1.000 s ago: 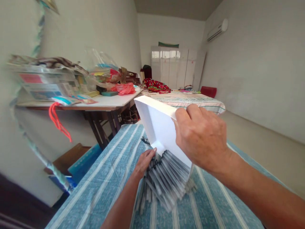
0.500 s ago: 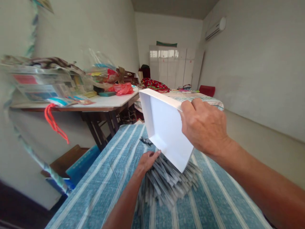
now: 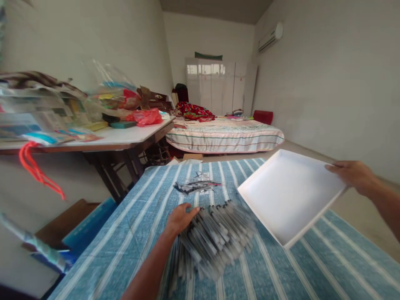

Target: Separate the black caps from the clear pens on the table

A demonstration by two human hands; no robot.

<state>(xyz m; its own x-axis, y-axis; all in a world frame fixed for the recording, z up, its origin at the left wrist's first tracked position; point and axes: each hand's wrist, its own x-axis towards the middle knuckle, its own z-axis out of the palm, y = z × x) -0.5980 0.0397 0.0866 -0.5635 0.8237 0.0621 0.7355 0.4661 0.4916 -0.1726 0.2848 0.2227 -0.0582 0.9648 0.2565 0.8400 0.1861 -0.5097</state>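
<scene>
- Grey stick pile [image 3: 215, 237]: lying on blue striped cloth [image 3: 125, 246].
- My left hand [image 3: 179, 218]: touching the pile's edge, thumb standing apart from forefinger.
- White tray [image 3: 290, 196]: hanging tilted right of the pile, my right hand [image 3: 356, 175] pinching its rim.
- Bed [image 3: 225, 140]: standing beyond the pile.
- Cluttered table [image 3: 131, 134]: standing left of the pile.
</scene>
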